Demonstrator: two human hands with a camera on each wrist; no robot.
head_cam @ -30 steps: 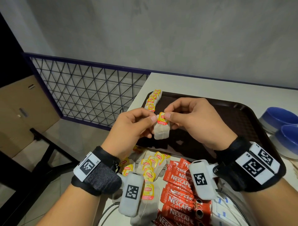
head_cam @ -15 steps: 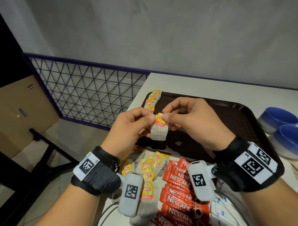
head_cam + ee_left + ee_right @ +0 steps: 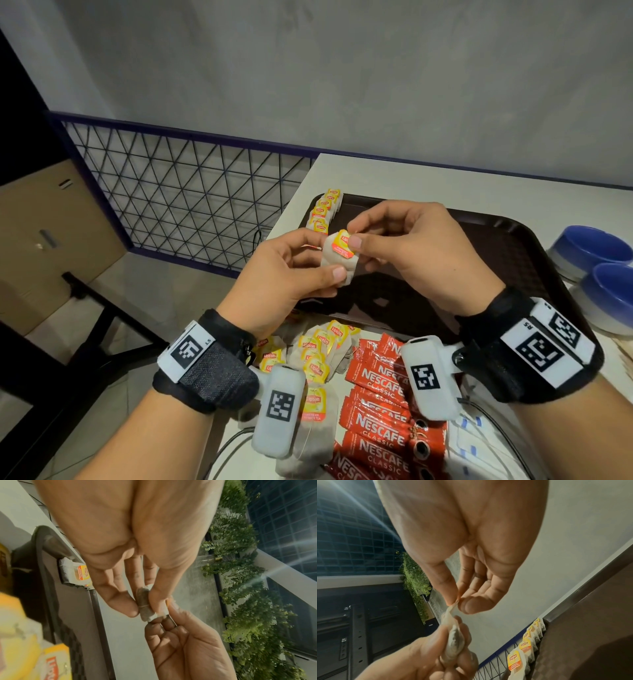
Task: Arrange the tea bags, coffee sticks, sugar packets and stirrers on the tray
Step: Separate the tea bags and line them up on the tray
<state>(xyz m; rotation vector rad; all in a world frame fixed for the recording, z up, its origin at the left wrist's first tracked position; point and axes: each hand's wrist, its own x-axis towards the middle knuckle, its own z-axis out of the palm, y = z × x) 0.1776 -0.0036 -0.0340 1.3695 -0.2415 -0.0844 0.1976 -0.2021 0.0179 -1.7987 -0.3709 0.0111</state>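
Observation:
Both hands hold one tea bag [image 3: 337, 262] above the near left part of the dark brown tray [image 3: 534, 246]. My left hand [image 3: 291, 274] pinches the paper pouch [image 3: 145, 605] between thumb and fingers. My right hand [image 3: 404, 246] pinches its yellow Lipton tag [image 3: 343, 244] [image 3: 453, 603]. A row of tea bags [image 3: 325, 210] [image 3: 524, 647] lies along the tray's far left edge. Loose tea bags [image 3: 317, 359] are heaped on the table below my wrists, beside red Nescafe coffee sticks [image 3: 376, 411]. White sugar packets [image 3: 469, 448] show partly at the lower right.
Two blue-and-white bowls [image 3: 596, 270] stand right of the tray on the white table [image 3: 411, 174]. A black wire-mesh railing [image 3: 178, 185] borders the table's left side, with floor and a cardboard box [image 3: 41, 240] beyond. Cables [image 3: 507, 438] trail near the packets.
The left thumb slid down from the tag onto the lower pouch, and the tea bag tilted so its tag faces up; the right hand keeps pinching the tag.

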